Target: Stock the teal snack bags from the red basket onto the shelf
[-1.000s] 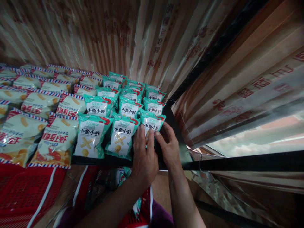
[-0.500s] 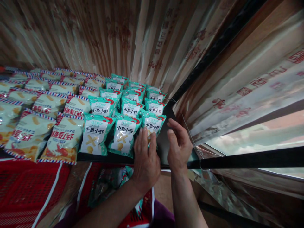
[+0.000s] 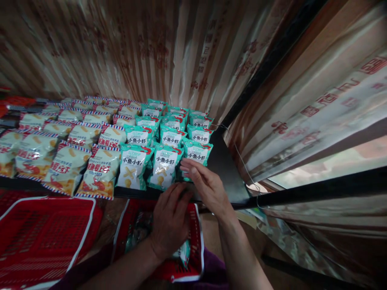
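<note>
Teal-and-white snack bags (image 3: 165,164) stand in three rows on a black shelf (image 3: 223,177). My right hand (image 3: 208,187) is open at the front right snack bag (image 3: 198,151), its straight fingers lying against the lower part and covering some of it. Just below the shelf's front edge is my left hand (image 3: 172,217), with fingers apart and slightly bent and no bag visible in it. Under that hand, a red basket (image 3: 196,257) holds more teal bags (image 3: 184,253), partly hidden by the hand and forearm.
To the left, cream snack bags (image 3: 98,171) with striped edges fill the shelf in several rows. A second red basket (image 3: 45,229) is at lower left. Printed curtains (image 3: 181,48) hang behind and to the right. Black metal bars (image 3: 317,195) and a thin wire (image 3: 242,159) border the right end.
My left hand has drawn back from the front right bag, down toward the basket. My right hand has moved left onto that bag. The view has shifted slightly left.
</note>
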Motion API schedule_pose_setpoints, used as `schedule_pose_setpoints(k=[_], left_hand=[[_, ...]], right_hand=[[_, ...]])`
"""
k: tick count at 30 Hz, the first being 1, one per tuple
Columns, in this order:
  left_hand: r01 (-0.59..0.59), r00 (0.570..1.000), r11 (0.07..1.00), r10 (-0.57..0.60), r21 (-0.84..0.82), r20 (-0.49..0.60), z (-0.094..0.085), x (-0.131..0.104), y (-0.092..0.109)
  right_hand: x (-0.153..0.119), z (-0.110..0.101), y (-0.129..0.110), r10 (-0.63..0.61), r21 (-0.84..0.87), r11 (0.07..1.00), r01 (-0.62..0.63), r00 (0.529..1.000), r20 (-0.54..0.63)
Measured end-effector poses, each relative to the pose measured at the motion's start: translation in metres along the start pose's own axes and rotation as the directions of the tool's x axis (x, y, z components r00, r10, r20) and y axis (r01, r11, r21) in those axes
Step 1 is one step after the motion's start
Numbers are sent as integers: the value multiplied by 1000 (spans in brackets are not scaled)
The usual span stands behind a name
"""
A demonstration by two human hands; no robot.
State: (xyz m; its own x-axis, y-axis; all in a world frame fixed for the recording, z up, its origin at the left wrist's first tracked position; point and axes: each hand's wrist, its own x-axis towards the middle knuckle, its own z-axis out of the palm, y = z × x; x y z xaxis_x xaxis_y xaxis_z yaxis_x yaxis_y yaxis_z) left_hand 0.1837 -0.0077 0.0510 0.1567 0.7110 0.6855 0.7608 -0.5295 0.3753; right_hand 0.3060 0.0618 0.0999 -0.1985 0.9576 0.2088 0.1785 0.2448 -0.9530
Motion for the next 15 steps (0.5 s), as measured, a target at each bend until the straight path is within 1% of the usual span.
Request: schedule_pose_setpoints(k=[3, 6, 10, 15], left_hand=[[34, 999, 997, -36, 66, 30, -9, -12, -8], [77, 996, 992, -82, 95, 44, -13, -17, -14], [97, 993, 991, -102, 96, 55, -13, -16, -19], [114, 991, 991, -118, 77, 58, -9, -12, -24]], right_hand=[[-1, 4, 3, -6, -59, 998, 7, 1000, 29], [0, 8, 5, -17, -119, 993, 22, 999, 44], [1, 10, 6, -20, -162, 986, 28, 999, 50], [2, 9, 8, -5, -154, 988, 12, 999, 46]])
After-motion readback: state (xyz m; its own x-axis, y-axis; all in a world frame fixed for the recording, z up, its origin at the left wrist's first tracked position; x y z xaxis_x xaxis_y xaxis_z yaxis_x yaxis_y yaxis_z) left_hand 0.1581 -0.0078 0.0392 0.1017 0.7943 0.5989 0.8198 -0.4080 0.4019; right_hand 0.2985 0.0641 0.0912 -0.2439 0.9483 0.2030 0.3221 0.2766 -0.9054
